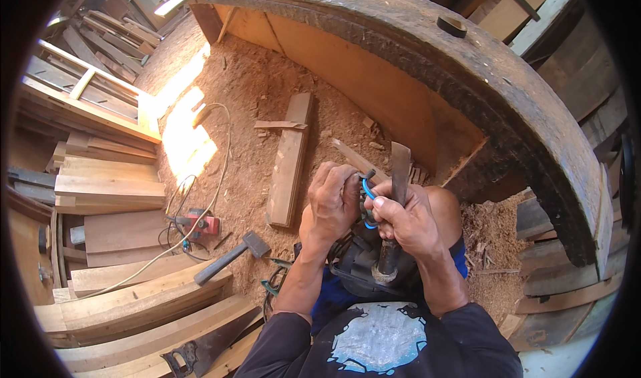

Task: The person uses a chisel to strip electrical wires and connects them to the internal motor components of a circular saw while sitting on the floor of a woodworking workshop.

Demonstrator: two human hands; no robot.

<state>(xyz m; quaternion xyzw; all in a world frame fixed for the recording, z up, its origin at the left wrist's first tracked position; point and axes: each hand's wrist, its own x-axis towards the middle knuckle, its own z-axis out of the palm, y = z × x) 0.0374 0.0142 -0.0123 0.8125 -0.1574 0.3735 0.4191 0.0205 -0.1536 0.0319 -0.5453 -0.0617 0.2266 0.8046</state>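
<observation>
Flat metal blade with dark handle [400, 170]: middle clamped in right hand [408, 219] fingers, seemingly for steadiness. Thin bright-blue curved strip [366, 189]: between both hands' fingers. Left hand [332, 194]: fingers curled together, hold unclear.

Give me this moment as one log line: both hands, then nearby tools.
left hand: at blue-and-dark item, grip unclear | right hand: gripping flat-bladed tool | nearby: hammer, red power tool

One chisel [400, 171], one hammer [234, 258], one handsaw [217, 346]
</observation>
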